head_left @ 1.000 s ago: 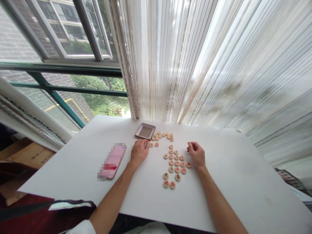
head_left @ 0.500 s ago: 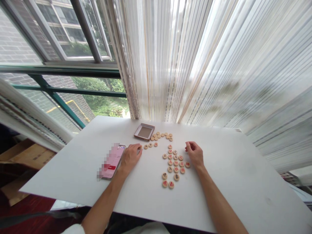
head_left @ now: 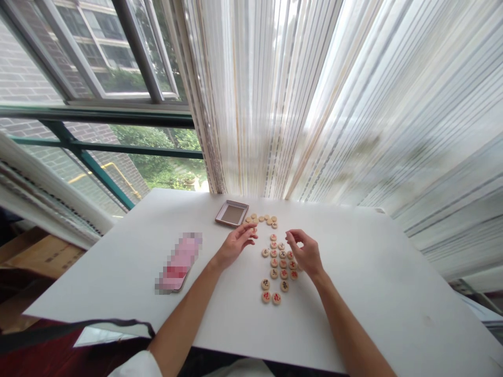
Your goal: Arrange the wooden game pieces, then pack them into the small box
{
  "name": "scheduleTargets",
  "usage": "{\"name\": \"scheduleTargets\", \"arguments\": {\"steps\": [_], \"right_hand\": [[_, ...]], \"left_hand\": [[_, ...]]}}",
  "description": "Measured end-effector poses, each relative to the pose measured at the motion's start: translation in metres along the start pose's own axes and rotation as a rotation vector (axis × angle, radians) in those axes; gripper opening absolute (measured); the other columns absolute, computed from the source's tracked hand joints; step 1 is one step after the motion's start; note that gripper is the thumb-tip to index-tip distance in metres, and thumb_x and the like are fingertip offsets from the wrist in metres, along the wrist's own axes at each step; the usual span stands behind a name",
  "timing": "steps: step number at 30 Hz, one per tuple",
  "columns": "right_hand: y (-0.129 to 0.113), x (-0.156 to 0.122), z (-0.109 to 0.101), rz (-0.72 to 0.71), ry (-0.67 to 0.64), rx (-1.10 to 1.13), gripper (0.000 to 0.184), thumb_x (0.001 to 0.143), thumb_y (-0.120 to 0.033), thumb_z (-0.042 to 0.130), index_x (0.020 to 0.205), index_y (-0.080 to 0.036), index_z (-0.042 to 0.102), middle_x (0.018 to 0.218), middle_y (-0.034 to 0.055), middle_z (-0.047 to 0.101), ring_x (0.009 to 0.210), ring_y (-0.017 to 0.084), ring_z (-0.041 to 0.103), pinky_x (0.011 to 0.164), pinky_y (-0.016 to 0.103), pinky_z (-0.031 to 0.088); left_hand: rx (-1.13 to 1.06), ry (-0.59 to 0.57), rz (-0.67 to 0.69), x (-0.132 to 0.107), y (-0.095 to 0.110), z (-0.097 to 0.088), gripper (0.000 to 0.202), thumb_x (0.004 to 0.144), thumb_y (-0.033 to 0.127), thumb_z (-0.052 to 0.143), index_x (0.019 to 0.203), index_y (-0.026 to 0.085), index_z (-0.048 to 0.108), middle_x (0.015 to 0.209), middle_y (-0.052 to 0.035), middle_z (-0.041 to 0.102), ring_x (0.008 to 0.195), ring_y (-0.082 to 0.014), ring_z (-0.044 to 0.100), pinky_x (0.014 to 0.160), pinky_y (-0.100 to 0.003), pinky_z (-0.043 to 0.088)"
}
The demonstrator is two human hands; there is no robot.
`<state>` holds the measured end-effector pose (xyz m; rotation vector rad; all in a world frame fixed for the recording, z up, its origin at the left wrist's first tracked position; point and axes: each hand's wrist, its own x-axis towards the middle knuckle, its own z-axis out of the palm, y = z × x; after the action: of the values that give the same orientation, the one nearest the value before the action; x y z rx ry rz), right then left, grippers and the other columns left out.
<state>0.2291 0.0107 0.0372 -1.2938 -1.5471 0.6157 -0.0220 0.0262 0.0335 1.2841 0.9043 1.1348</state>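
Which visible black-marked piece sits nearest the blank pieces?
The black-marked piece just in front of the right end of the blank pieces; the other visible black-marked pieces sit clearly nearer the camera.

On the left of the white table [head_left: 377, 277], a smartphone [head_left: 181, 264] is lying with its pink screen up, partly lost in a blocky blur. A striped string curtain [head_left: 251, 99] is hanging behind the far edge, letting pale daylight through. Beyond the window's green rail [head_left: 141, 150], shrubs [head_left: 145, 166] are growing, and a yellow pipe [head_left: 120, 170] is bending past bricks. Over here, a cardboard box [head_left: 47, 256] is sitting low, while a dark strap [head_left: 74, 328] is trailing nearby.
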Motion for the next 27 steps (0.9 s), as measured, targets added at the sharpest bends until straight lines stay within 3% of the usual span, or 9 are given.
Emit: {"name": "scheduleTargets", "arguments": {"steps": [6, 10, 15, 21, 25, 27], "right_hand": [[-0.030, -0.014, 0.004, -0.138, -0.183, 0.024, 0.023, 0.093, -0.038, 0.060, 0.108, -0.025, 0.071, 0.099, 0.0063, 0.073, 0.081, 0.020, 0.068, 0.074, 0.033, 0.058], [-0.025, -0.027, 0.009, -0.235, -0.194, 0.030, 0.026, 0.092, -0.031, 0.063, 0.117, -0.024, 0.067, 0.111, 0.0087, 0.067, 0.085, 0.019, 0.067, 0.076, 0.033, 0.059], [-0.012, -0.037, 0.021, -0.282, -0.213, 0.012, 0.030, 0.092, -0.025, 0.064, 0.122, -0.028, 0.067, 0.113, 0.0081, 0.066, 0.092, 0.019, 0.067, 0.085, 0.034, 0.058], [-0.009, -0.041, 0.025, -0.287, -0.214, -0.012, 0.027, 0.094, -0.024, 0.063, 0.120, -0.030, 0.067, 0.102, 0.0051, 0.071, 0.095, 0.019, 0.068, 0.086, 0.033, 0.058], [-0.008, -0.041, 0.022, -0.244, -0.170, 0.030, 0.020, 0.095, -0.025, 0.061, 0.112, -0.027, 0.071, 0.102, 0.0062, 0.072, 0.090, 0.019, 0.069, 0.078, 0.031, 0.059], [-0.005, -0.039, 0.018, -0.176, -0.113, 0.071, 0.019, 0.095, -0.027, 0.061, 0.111, -0.026, 0.071, 0.103, 0.0068, 0.072, 0.087, 0.019, 0.069, 0.075, 0.031, 0.059]], "left_hand": [[-0.299, -0.162, -0.057, -0.005, -0.011, 0.016, 0.035, 0.090, 0.038, 0.069, 0.118, 0.016, 0.064, 0.116, -0.0104, 0.067, 0.114, -0.0263, 0.066, 0.105, -0.046, 0.049], [-0.311, -0.204, -0.097, -0.013, -0.023, 0.020, 0.035, 0.088, 0.037, 0.072, 0.116, 0.016, 0.067, 0.116, -0.0100, 0.068, 0.111, -0.0268, 0.068, 0.105, -0.048, 0.049], [-0.294, -0.348, -0.115, -0.019, -0.030, 0.032, 0.038, 0.091, 0.036, 0.069, 0.123, 0.016, 0.065, 0.115, -0.0122, 0.069, 0.108, -0.0243, 0.067, 0.100, -0.045, 0.053], [-0.238, -0.295, -0.126, -0.019, -0.034, 0.034, 0.038, 0.088, 0.037, 0.072, 0.117, 0.015, 0.062, 0.106, -0.0112, 0.072, 0.098, -0.0226, 0.071, 0.089, -0.039, 0.058], [-0.039, -0.220, -0.121, -0.022, -0.032, 0.033, 0.039, 0.090, 0.042, 0.067, 0.118, 0.016, 0.056, 0.098, -0.0106, 0.074, 0.087, -0.0222, 0.074, 0.070, -0.031, 0.059], [0.130, -0.149, -0.050, -0.022, -0.030, 0.030, 0.036, 0.091, 0.042, 0.065, 0.116, 0.017, 0.058, 0.095, -0.0090, 0.074, 0.080, -0.0203, 0.074, 0.063, -0.027, 0.057]]}}
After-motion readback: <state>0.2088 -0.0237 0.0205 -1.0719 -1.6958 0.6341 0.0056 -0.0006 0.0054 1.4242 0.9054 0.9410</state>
